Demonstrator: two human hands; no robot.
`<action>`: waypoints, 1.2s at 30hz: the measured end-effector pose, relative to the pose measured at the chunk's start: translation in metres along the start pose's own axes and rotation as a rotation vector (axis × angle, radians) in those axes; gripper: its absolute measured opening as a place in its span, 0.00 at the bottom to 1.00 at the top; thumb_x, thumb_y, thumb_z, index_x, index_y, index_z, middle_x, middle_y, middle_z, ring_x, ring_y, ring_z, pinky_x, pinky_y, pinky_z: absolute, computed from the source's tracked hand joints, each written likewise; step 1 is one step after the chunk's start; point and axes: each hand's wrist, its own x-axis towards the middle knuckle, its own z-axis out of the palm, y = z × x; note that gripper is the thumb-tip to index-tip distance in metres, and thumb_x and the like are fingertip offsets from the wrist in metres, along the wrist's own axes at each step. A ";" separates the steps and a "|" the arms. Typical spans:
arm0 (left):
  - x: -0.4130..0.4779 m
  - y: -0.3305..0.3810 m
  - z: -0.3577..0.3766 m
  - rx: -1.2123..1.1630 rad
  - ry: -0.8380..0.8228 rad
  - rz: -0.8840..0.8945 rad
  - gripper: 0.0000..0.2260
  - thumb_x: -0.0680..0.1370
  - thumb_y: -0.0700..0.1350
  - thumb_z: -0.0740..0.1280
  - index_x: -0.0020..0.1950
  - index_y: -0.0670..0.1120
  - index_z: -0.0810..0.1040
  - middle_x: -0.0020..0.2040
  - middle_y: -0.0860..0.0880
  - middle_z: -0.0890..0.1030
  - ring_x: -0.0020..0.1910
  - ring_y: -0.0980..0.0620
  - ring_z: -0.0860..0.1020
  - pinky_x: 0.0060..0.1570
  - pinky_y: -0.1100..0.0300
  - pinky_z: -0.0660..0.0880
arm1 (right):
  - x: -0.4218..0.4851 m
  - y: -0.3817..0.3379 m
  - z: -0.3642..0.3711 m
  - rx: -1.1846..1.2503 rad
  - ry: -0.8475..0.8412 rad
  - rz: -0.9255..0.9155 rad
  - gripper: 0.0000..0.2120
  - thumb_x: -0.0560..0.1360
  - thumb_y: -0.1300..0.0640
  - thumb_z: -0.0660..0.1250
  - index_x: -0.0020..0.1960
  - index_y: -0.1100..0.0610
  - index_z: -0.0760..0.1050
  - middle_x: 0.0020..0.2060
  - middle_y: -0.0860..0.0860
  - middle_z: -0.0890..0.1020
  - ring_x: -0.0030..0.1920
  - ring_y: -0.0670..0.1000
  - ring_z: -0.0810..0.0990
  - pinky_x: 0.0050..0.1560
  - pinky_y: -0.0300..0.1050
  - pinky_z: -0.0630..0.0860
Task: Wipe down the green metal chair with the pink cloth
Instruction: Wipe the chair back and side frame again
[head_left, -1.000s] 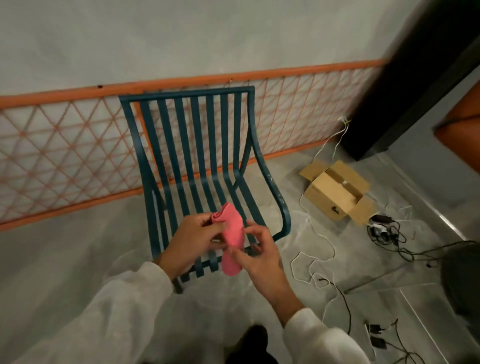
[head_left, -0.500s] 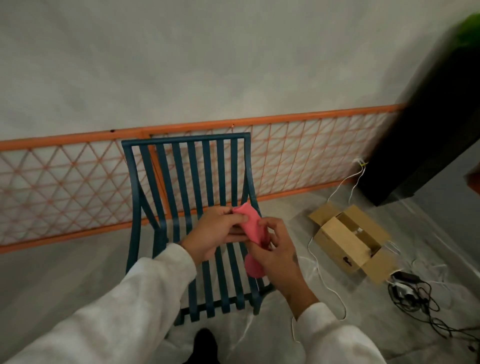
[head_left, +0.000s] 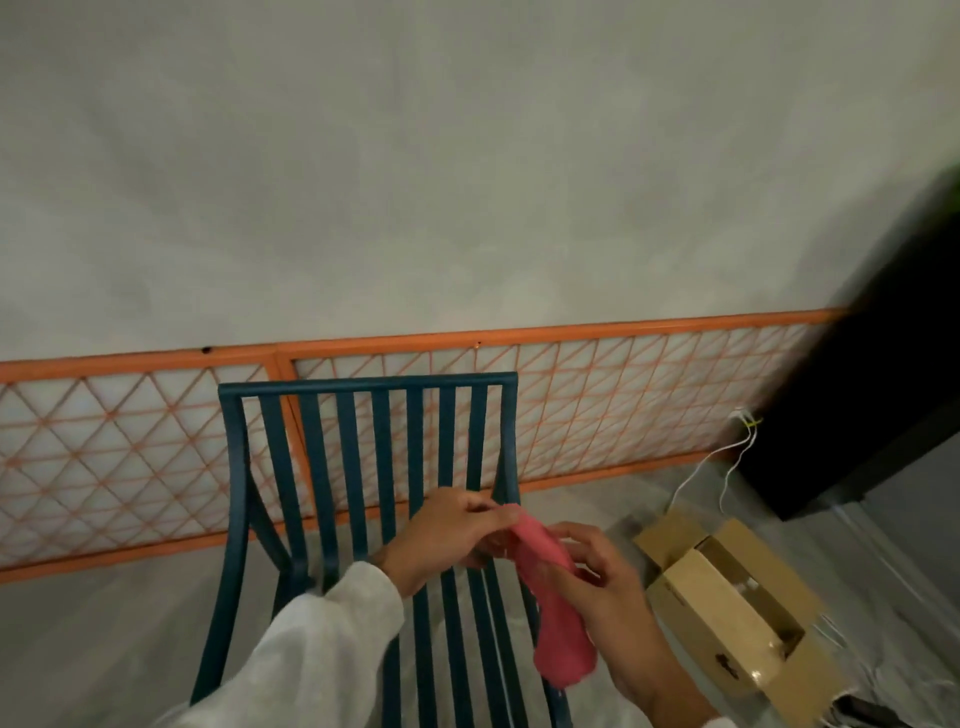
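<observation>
Both of my hands are on the pink cloth (head_left: 555, 613). My left hand (head_left: 447, 535) pinches its top end between fingertips and thumb, and my right hand (head_left: 608, 597) is curled round its middle from the right side. The cloth is bunched into a long roll that slants down from my left fingertips, and its lower end hangs free below my right palm. I hold it in the air over the right part of the seat of the green metal chair (head_left: 363, 385); I cannot tell whether it touches the slats.

My white sleeve (head_left: 322, 649) crosses the seat from the lower left. The chair stands on the grey floor (head_left: 104, 649), facing me, with its slatted back upright. Close behind it, an orange lattice panel (head_left: 104, 457) runs along the foot of a plain pale wall (head_left: 467, 182).

To the right of the chair, an open cardboard box (head_left: 727, 608) sits on the floor. Beyond the box, white cables (head_left: 696, 470) trail down from the panel beside a dark cabinet (head_left: 883, 405).
</observation>
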 end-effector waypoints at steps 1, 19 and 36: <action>0.010 0.002 -0.008 0.019 0.011 0.004 0.09 0.77 0.52 0.70 0.52 0.49 0.84 0.45 0.51 0.87 0.44 0.55 0.85 0.47 0.58 0.82 | 0.011 0.000 0.000 0.024 0.021 0.028 0.13 0.70 0.59 0.76 0.49 0.43 0.82 0.46 0.47 0.85 0.51 0.53 0.82 0.50 0.47 0.79; 0.191 0.019 -0.091 0.631 0.216 0.217 0.22 0.80 0.36 0.58 0.72 0.52 0.71 0.73 0.48 0.70 0.70 0.47 0.71 0.70 0.55 0.68 | 0.215 0.009 -0.010 0.154 0.235 0.270 0.11 0.78 0.47 0.66 0.59 0.48 0.75 0.53 0.59 0.80 0.38 0.60 0.79 0.27 0.43 0.75; 0.292 -0.007 -0.074 1.140 0.276 0.265 0.29 0.79 0.47 0.60 0.79 0.47 0.55 0.79 0.48 0.58 0.78 0.45 0.54 0.76 0.45 0.53 | 0.349 0.058 0.011 -0.614 0.163 -0.306 0.14 0.79 0.57 0.66 0.65 0.53 0.79 0.60 0.45 0.77 0.56 0.44 0.76 0.58 0.31 0.74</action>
